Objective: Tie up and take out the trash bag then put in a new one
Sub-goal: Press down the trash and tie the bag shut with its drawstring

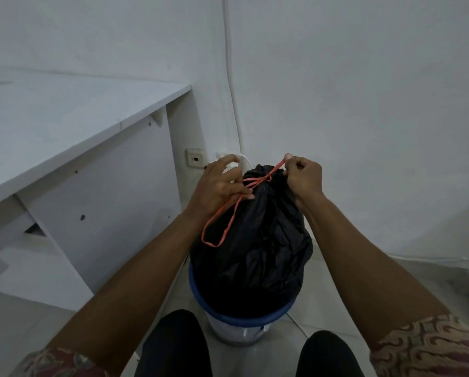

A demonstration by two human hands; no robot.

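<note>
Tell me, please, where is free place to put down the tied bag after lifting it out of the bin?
The white desk top on the left looks bare. Floor tiles right of the bin, toward the wall, are open too. It is crowded in front: the knees flank the bin, a white cable crosses the floor beside it, and the desk panel stands close on the left.
</note>
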